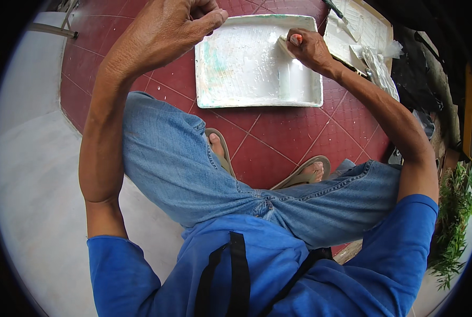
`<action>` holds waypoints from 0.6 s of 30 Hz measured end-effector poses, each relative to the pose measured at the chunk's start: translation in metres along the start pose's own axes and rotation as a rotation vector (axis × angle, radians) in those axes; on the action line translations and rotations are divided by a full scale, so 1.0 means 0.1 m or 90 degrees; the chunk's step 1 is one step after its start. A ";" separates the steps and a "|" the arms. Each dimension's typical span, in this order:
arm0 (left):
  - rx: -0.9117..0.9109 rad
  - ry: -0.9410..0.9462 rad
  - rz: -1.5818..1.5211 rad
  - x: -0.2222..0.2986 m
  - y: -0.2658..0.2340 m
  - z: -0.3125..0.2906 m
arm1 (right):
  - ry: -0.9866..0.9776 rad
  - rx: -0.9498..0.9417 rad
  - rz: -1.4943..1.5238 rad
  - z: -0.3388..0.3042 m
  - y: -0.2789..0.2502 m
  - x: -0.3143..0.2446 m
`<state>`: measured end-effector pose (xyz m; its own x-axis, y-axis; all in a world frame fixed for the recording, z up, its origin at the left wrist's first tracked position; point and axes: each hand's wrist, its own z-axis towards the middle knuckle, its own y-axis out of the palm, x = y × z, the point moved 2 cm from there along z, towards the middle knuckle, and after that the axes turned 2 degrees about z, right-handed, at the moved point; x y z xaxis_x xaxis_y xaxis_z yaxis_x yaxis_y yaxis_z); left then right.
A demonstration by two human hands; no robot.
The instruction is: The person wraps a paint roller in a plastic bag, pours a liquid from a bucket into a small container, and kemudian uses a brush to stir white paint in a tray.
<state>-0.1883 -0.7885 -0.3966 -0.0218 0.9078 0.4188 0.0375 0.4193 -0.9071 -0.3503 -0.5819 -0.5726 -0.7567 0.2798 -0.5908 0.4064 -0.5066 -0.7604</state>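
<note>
A shallow white paint tray (207, 104) lies on the floor in front of my feet, its inside coated with wet white paint and some green smears. My right hand (312, 50) is closed round a paintbrush over the tray's right half. The brush's orange handle end (296, 39) pokes out of the fist, and its pale bristles (284, 47) point down and left at the paint. Beside the tray's upper left corner, my left hand (185, 21) hangs with loosely curled fingers and the thumb alongside. Nothing shows in it, though the upper edge cuts part of it off.
Right of the tray sits a paint-smeared white box lid or tray (370, 26) with a dark-handled scraper (344, 20) and crumpled plastic (378, 68). The floor is red tile (278, 132). A pale wall-like surface (35, 158) stands left; a green plant (455, 222) grows right.
</note>
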 end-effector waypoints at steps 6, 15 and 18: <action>0.032 0.024 0.009 0.05 0.02 0.00 | 0.076 -0.064 0.083 0.00 -0.14 0.06; 0.008 -0.031 0.004 0.03 0.00 0.00 | 0.049 -0.063 0.072 0.02 -0.03 -0.04; -0.001 -0.044 0.012 0.11 -0.02 0.02 | 0.086 -0.108 0.105 0.07 -0.13 -0.05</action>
<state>-0.1907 -0.7799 -0.3902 -0.0897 0.9131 0.3978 0.0403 0.4025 -0.9145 -0.3554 -0.5829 -0.5579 -0.6023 0.3174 -0.7325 0.6074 -0.4132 -0.6785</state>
